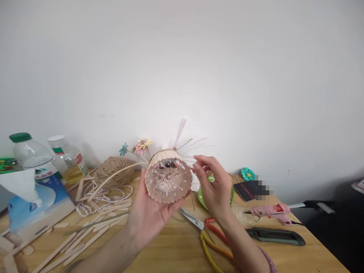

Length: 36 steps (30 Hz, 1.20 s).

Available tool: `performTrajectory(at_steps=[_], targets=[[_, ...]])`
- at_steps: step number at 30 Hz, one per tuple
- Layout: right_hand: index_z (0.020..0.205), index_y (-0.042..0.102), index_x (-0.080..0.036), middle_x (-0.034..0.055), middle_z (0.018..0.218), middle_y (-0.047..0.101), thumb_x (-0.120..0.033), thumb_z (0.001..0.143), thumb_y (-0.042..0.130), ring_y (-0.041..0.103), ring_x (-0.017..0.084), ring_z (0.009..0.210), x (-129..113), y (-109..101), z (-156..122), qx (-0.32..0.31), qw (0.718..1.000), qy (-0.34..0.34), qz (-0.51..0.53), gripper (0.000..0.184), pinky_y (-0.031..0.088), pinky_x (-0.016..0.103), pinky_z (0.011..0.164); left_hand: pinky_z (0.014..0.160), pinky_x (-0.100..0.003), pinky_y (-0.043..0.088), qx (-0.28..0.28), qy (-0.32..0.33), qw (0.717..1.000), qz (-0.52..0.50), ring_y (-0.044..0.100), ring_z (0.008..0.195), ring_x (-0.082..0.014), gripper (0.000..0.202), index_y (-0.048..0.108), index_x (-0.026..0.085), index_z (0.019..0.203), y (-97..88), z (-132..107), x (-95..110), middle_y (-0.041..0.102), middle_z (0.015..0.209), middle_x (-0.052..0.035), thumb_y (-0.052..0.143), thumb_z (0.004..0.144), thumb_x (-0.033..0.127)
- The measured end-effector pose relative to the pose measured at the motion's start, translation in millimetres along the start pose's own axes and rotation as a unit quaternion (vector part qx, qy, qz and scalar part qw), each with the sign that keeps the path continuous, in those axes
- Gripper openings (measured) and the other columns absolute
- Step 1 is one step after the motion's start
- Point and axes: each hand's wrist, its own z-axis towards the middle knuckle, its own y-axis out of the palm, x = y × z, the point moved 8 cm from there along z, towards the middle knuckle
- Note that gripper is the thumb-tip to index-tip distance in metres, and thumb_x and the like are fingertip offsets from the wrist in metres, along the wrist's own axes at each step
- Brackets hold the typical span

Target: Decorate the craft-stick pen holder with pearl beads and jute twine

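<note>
Closest, scissors [199, 223] lying flat on the desk [176, 250]. Above, left hand [150, 212] cupping the stick-clad plastic pot [168, 176], tipped base-toward-camera for inspection; right hand [213, 185] pinching at its rim, fingers narrow. Behind, twine ball [113, 170], bottles [34, 155].

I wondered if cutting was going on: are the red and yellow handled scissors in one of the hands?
No, the red and yellow handled scissors lie on the wooden table, while the left hand holds a stick-clad clear plastic cup.
</note>
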Motion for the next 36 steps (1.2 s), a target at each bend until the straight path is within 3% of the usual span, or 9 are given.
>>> performTrajectory(at_steps=[3,6,14,19,22,24,29,32,36], targets=[[0.092,0.064,-0.020,0.0053,0.081,0.064,-0.013,0.083,0.060,0.060,0.017,0.074,-13.2,5.9,-1.5,-0.018,0.997,-0.064,-0.031,0.012,0.051,0.030,0.061,0.088,-0.044,0.054,-0.006,0.011,1.000,-0.018,0.062,0.107,-0.0317,0.054,0.049,0.016,0.130,-0.1,0.3,-0.7,0.066,0.118,-0.0150,0.044,0.089,0.051],[0.090,0.065,-0.018,0.0065,0.079,0.064,-0.013,0.083,0.060,0.059,0.017,0.072,-17.6,9.6,-4.6,-0.013,0.994,-0.082,-0.066,0.010,0.051,0.030,0.061,0.091,-0.045,0.051,-0.006,0.018,0.999,-0.034,0.064,0.105,-0.0286,0.049,0.051,0.018,0.128,-0.9,0.6,-4.1,0.067,0.116,-0.0123,0.046,0.089,0.048],[0.082,0.059,-0.018,0.0029,0.076,0.059,-0.011,0.084,0.059,0.055,0.016,0.071,3.1,15.4,-1.2,-0.077,0.996,-0.017,-0.040,0.007,0.048,0.029,0.061,0.093,-0.041,0.050,0.007,0.030,0.999,0.030,0.060,0.111,-0.0286,0.053,0.050,0.016,0.129,-7.9,4.5,-5.3,0.063,0.123,-0.0125,0.049,0.087,0.049],[0.082,0.052,-0.017,0.0052,0.077,0.054,-0.010,0.090,0.045,0.049,0.018,0.072,0.5,22.0,-0.2,-0.138,0.974,-0.117,-0.133,0.012,0.044,0.031,0.060,0.093,-0.037,0.051,0.003,0.020,0.999,0.045,0.060,0.111,-0.0271,0.054,0.048,0.015,0.131,-12.7,8.6,-7.1,0.063,0.123,-0.0119,0.049,0.088,0.047],[0.083,0.045,-0.019,0.0047,0.080,0.051,-0.007,0.089,0.040,0.048,0.017,0.073,-1.8,24.2,-1.0,-0.177,0.968,-0.144,-0.100,0.014,0.044,0.030,0.060,0.096,-0.039,0.049,0.006,0.002,0.999,0.047,0.057,0.115,-0.0288,0.057,0.047,0.014,0.132,-14.4,9.6,-11.1,0.061,0.126,-0.0134,0.048,0.087,0.050],[0.084,0.042,-0.020,0.0029,0.079,0.048,-0.008,0.090,0.039,0.048,0.016,0.073,-0.8,13.8,3.4,-0.139,0.982,-0.119,-0.035,0.014,0.044,0.029,0.060,0.098,-0.041,0.047,0.007,-0.003,0.999,0.049,0.056,0.117,-0.0302,0.059,0.046,0.015,0.133,-14.4,9.8,-11.9,0.059,0.128,-0.0143,0.048,0.086,0.051],[0.086,0.042,-0.022,0.0023,0.087,0.047,-0.020,0.093,0.038,0.057,0.013,0.070,11.2,-21.6,11.0,0.047,0.995,-0.029,0.077,0.008,0.047,0.030,0.060,0.094,-0.042,0.050,0.004,-0.009,0.999,0.046,0.057,0.115,-0.0317,0.066,0.042,0.016,0.135,-13.6,9.5,-10.9,0.057,0.130,-0.0170,0.046,0.084,0.057],[0.090,0.042,-0.023,0.0007,0.087,0.052,-0.017,0.089,0.048,0.061,0.011,0.068,18.6,-20.5,9.9,0.052,0.992,0.017,0.113,0.008,0.050,0.028,0.059,0.089,-0.040,0.053,0.003,-0.020,0.999,0.042,0.059,0.111,-0.0338,0.068,0.044,0.015,0.134,-12.9,9.3,-10.9,0.058,0.128,-0.0178,0.046,0.083,0.060],[0.091,0.046,-0.022,-0.0074,0.059,0.048,-0.015,0.088,0.047,0.051,0.008,0.047,29.3,-13.2,6.0,0.015,0.994,0.085,0.071,0.008,0.042,0.021,0.045,0.085,-0.038,0.055,0.005,-0.027,0.999,0.029,0.060,0.110,-0.0347,0.066,0.045,0.015,0.134,-10.6,8.1,-8.8,0.061,0.125,-0.0171,0.042,0.085,0.059]])
